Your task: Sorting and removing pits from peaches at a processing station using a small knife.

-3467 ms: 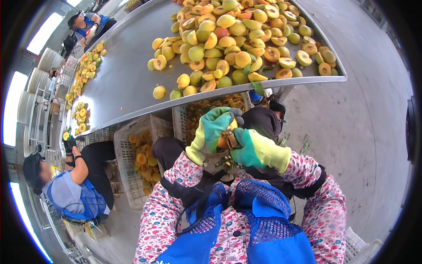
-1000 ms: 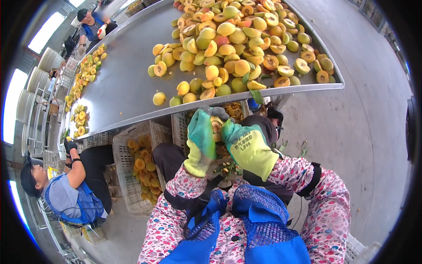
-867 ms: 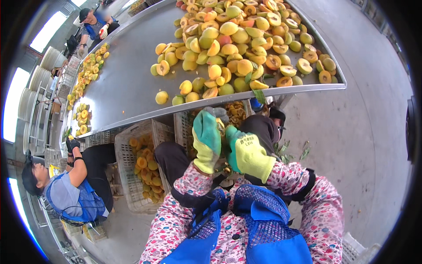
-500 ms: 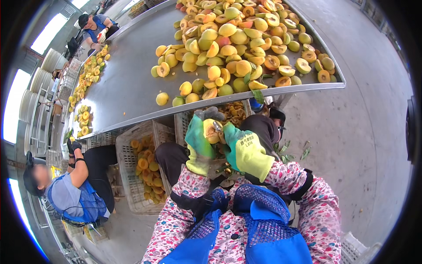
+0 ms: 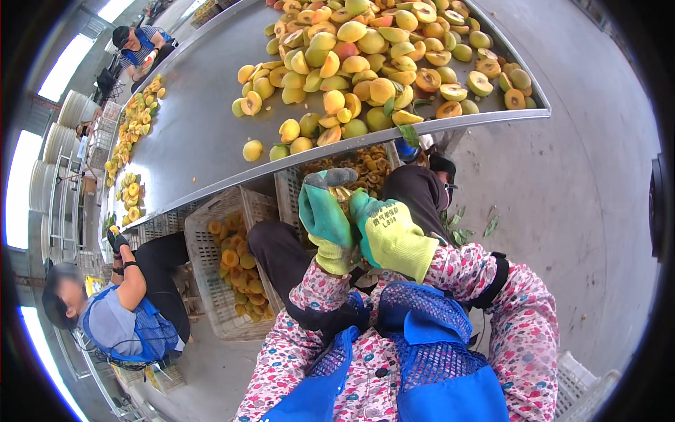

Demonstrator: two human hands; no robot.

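Note:
My left hand (image 5: 328, 219), in a green and yellow glove with dark fingertips, is closed around a peach half (image 5: 340, 193). Only a small part of the yellowish fruit shows between the gloves. Pressed up against it from the right is my right hand (image 5: 391, 231), gloved alike, with its fingers curled in. A small metal tool showed at this hand's fingers a moment ago; now the fingers mostly cover it. Both hands are over my lap, just below the metal table's near edge. On that table lies a large heap of halved yellow peaches (image 5: 330, 60).
The steel table (image 5: 211, 98) has a raised rim. Under it stand a crate of peach halves (image 5: 201, 278) and another crate of cut pieces (image 5: 285, 200). Co-workers sit at the left (image 5: 130, 316) and far left (image 5: 140, 49); another person's dark-clothed leg (image 5: 408, 190) is close on my right.
Both hands have turned and drawn closer together, hiding the peach half's cut face and most of the metal tool. The view has shifted slightly. The far co-worker's hands have pulled back from the table.

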